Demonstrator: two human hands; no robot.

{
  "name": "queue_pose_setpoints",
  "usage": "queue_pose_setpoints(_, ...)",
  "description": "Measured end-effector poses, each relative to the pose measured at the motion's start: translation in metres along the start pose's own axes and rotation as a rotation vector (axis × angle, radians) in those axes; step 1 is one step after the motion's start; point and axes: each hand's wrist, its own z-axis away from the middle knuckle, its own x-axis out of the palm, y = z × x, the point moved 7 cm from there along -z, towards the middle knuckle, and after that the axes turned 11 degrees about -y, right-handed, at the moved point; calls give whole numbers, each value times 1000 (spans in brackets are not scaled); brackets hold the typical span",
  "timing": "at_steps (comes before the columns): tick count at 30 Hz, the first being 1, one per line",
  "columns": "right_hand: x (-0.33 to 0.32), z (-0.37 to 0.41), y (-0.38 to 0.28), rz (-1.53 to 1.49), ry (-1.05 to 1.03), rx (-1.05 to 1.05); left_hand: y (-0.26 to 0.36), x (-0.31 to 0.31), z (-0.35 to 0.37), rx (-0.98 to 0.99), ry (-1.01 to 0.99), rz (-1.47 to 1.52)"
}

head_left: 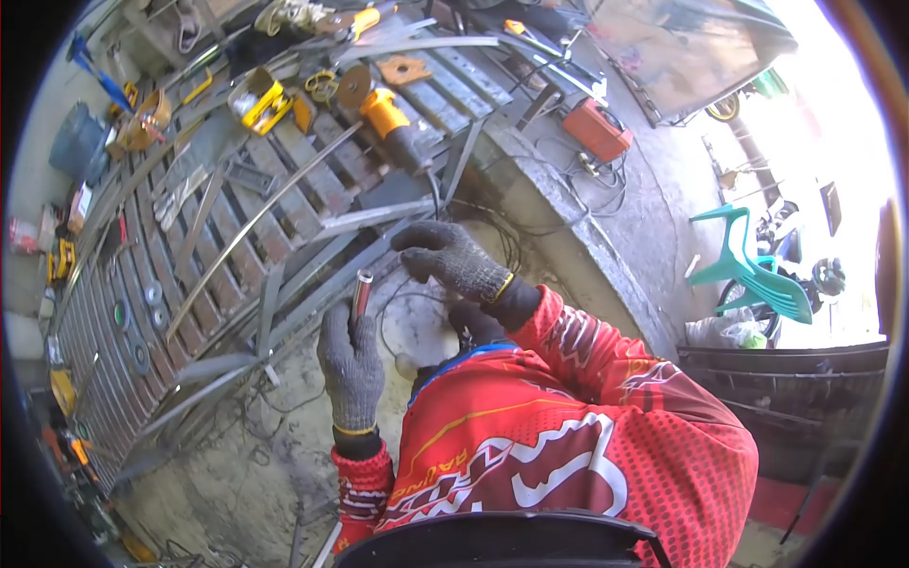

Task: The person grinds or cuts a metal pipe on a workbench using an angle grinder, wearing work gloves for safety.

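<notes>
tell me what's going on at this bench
A person in grey knit gloves grips a short metal tube upright in the left hand. The right hand hovers open just beside it, by the steel bars on the slatted workbench. A yellow angle grinder lies farther back, untouched.

Short shiny round metal tube [361,288], nearly upright, lower half hidden.
</notes>
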Motion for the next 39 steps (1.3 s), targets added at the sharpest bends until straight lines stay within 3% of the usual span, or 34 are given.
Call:
queue_pose_setpoints(3,-59,-15,18,181,176,46,-16,10,-3,-70,-16,-4)
queue_pose_setpoints(5,-94,-37,14,419,349,-167,-10,15,-13,-31,16,-65)
queue_pose_setpoints(6,-109,-48,5,491,378,12,-6,17,-19,-100,4,9)
queue_pose_setpoints(7,-123,-64,-1,601,464,7,-4,23,-25,-170,-5,81)
queue_pose_setpoints(11,-167,-157,13,598,283,243,15,52,-60,-189,123,132)
queue_pose_setpoints(13,-175,-188,11,616,261,242,23,68,-77,-244,184,166)
queue_pose_setpoints(16,-184,-205,5,550,380,231,42,80,-94,-163,200,-16)
queue_pose_setpoints(17,-188,-220,27,457,432,107,43,83,-97,-208,230,-34)
queue_pose_setpoints(20,-196,-215,29,358,211,204,58,77,-119,-218,267,-191)
queue_pose_setpoints(22,-209,-210,43,327,53,235,84,78,-141,-88,305,-291)
queue_pose_setpoints(23,-224,-202,45,319,57,242,85,77,-156,-90,294,-293)
queue_pose_setpoints(25,-243,-174,39,298,-31,50,97,88,-186,90,185,-438)
queue_pose_setpoints(27,-269,-131,33,75,1,-265,89,104,-218,69,93,-398)
queue_pose_setpoints(28,-284,-108,16,158,45,-351,84,117,-234,50,17,-366)
queue_pose_setpoints(29,-293,-91,39,-67,-18,-162,76,129,-250,73,-21,-348)
queue_pose_setpoints(31,-316,-48,36,-179,100,-142,64,157,-286,210,-27,-345)
queue_pose_setpoints(35,-338,59,50,-373,476,85,47,203,-342,324,-89,-409)
queue_pose_setpoints(39,-328,150,89,-372,791,124,42,235,-380,313,-142,-492)
